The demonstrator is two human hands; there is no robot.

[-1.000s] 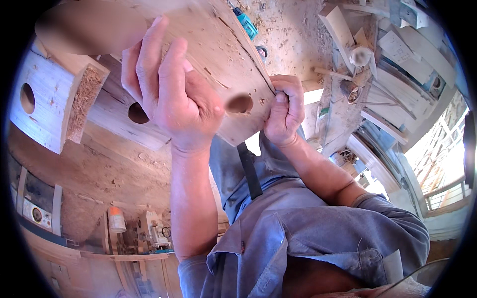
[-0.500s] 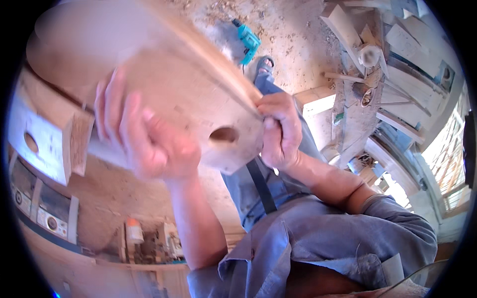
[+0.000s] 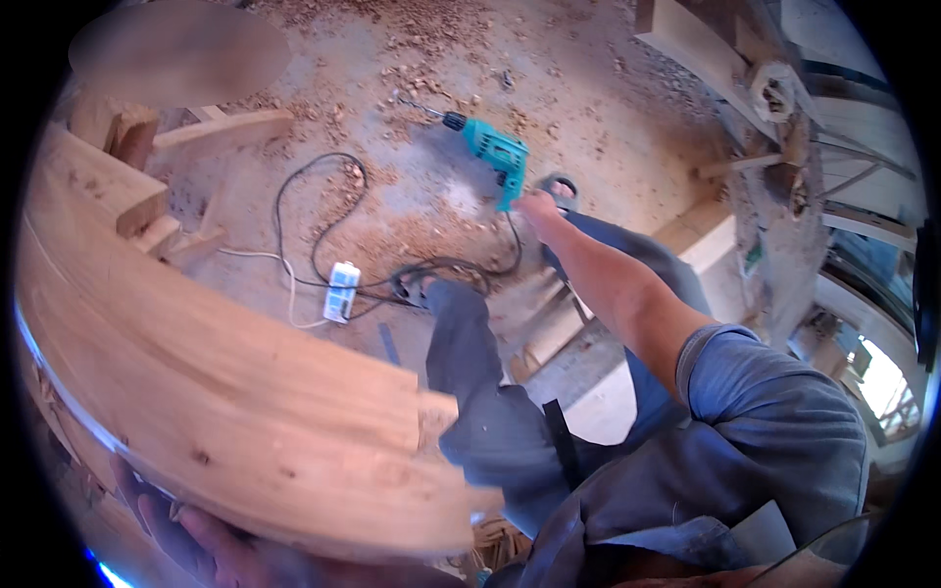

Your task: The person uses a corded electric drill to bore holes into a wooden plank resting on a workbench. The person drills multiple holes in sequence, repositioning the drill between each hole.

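Note:
A large pale wooden workpiece (image 3: 225,392) with a stepped end slants across the lower left, close to me. Along its lower edge is my left hand (image 3: 211,549), partly shadowed, its fingers bent against the wood. My right arm stretches far forward and down. At the bottom of a teal power drill's (image 3: 495,147) handle, my right hand (image 3: 534,208) appears closed on the grip; its fingertips are mostly hidden. The drill lies low by the floor, its bit pointing to the far left and its black cord trailing from the handle.
Black cable (image 3: 319,245) loops over the floor, strewn with wood chips. A white and blue bottle (image 3: 341,291) stands near my sandalled foot (image 3: 412,289). Timber offcuts (image 3: 225,127) lie at far left. Boards and wood pieces (image 3: 686,49) lean at the right.
My right hand has left the workpiece's end and reached forward to the drill. The workpiece now sits lower left with another face showing; my left hand has moved down to its edge.

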